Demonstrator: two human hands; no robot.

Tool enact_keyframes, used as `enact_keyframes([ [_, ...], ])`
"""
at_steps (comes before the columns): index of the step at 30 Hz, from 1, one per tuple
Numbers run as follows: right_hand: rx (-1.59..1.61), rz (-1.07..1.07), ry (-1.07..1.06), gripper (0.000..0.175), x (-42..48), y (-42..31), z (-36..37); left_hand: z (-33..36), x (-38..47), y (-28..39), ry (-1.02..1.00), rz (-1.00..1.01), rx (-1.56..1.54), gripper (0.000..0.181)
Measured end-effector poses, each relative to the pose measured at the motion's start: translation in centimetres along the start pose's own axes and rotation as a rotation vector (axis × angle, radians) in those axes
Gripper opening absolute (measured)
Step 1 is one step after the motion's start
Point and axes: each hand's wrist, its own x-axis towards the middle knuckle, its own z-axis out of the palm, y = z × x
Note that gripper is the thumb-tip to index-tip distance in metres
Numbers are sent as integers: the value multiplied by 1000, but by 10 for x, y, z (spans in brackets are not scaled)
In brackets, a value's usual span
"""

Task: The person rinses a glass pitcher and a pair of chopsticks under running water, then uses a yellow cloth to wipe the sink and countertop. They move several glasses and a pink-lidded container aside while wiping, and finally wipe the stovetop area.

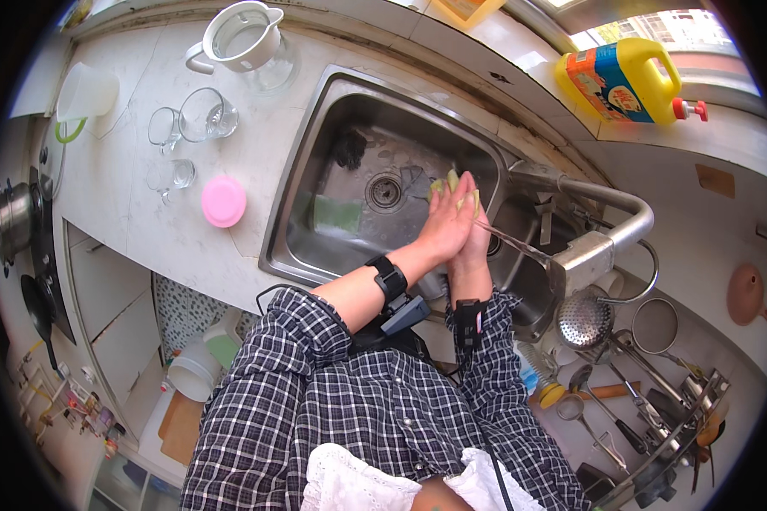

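My left hand (pixel 442 227) lies flat against my right hand (pixel 479 241), palm to palm, over the right side of the large stainless steel sink bowl (pixel 303 172). Pressed between them is a yellow-green sponge or cloth (pixel 436 187), and parts of it poke out around the fingers. A thin stream of water (pixel 518 243) runs from the faucet (pixel 585 259) to my hands. Below in the bowl, a grey cloth (pixel 415 181) lies beside the drain (pixel 385 193). A black scrubber (pixel 350 150) and a green scouring pad (pixel 337 216) rest farther left.
Left of the sink stand a glass pitcher (pixel 270 67), glass mugs (pixel 208 115), a pink lid (pixel 224 201) and a plastic jug (pixel 86 92). A yellow detergent bottle (pixel 620 80) is on the sill. Ladles and strainers (pixel 585 317) crowd the right; a smaller basin (pixel 537 281) adjoins.
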Motion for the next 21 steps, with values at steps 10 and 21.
enact_keyframes([
  [10,322,204,-607,56,2,-7,9,-11,-5,20,-27,36,75,62],
  [21,-197,1,7,40,-26,-12,34,-13,22,-10,300,-48,-258,63],
])
